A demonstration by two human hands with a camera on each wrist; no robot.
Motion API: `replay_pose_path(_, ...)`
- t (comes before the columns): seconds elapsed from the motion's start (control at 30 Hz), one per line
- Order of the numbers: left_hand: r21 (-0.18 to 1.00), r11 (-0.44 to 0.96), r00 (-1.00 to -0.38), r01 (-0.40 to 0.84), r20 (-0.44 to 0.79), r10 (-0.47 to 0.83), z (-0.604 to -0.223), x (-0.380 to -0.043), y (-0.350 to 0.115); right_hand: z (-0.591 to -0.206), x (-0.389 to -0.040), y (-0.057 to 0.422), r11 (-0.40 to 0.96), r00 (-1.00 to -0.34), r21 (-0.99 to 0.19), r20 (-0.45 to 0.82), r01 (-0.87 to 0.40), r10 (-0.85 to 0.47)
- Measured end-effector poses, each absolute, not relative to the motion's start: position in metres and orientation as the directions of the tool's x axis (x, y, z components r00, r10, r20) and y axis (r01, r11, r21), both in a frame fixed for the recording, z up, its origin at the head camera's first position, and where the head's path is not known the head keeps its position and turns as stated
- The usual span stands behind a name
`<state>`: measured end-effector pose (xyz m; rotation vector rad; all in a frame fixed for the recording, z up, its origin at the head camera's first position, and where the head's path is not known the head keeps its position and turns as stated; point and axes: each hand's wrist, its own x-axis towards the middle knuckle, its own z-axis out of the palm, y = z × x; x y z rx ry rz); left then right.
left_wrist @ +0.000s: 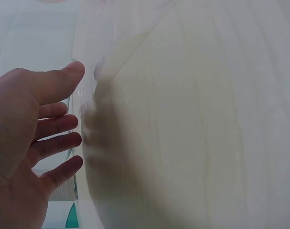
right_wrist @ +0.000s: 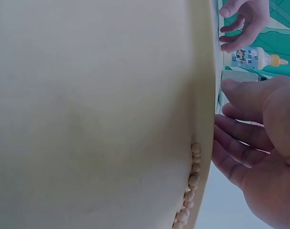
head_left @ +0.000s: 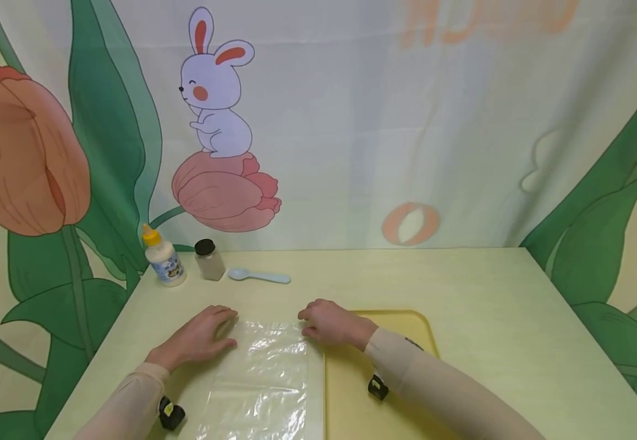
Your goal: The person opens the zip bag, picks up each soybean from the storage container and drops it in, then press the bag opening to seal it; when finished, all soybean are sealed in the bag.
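Note:
A clear, wrinkled plastic sheet (head_left: 269, 366) lies flat on the table, its shiny surface catching the light. At its far left corner is my left hand (head_left: 203, 333), palm turned inward, fingers and thumb spread apart. In the left wrist view those fingers (left_wrist: 59, 143) are loosely extended with nothing between them. My right hand (head_left: 331, 324) is by the sheet's far right corner, fingers pointing left. Its forearm crosses over a yellow tray (head_left: 392, 312). In the right wrist view, its relaxed fingers (right_wrist: 245, 136) hold nothing. Several small round tan balls (right_wrist: 193, 179) line the tray's inner edge.
At the back left stand a bottle with a yellow nozzle cap (head_left: 168, 266) and a black-lidded jar (head_left: 210, 263). A light blue spoon (head_left: 260, 277) lies beside the jar. Behind the table hangs a printed curtain (head_left: 340, 122) with a rabbit and tulips.

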<state>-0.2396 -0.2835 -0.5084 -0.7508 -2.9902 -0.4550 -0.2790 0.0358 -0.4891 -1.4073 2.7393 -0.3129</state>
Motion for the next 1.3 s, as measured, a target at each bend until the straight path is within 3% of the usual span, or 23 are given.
replay_pose_path(0.5, 0.300, 0.830, -0.878, 0.471, 0.063, 0.475, -0.510, -0.245, -0.286, -0.497, -0.281, 0.027, 0.562, -0.578, -0.179, 0.051, -0.808, -0.814)
replay_pose_path(1.0, 0.357, 0.809, -0.868, 0.467, 0.012, 0.496, -0.506, -0.253, -0.284, -0.497, -0.283, 0.020, 0.638, -0.655, -0.235, -0.008, -0.734, -0.756)
replay_pose_path(1.3, 0.384, 0.811, -0.875, 0.441, -0.019, 0.484, -0.503, -0.256, -0.284, -0.498, -0.286, 0.018, 0.645, -0.665, -0.286, -0.037, -0.708, -0.746)
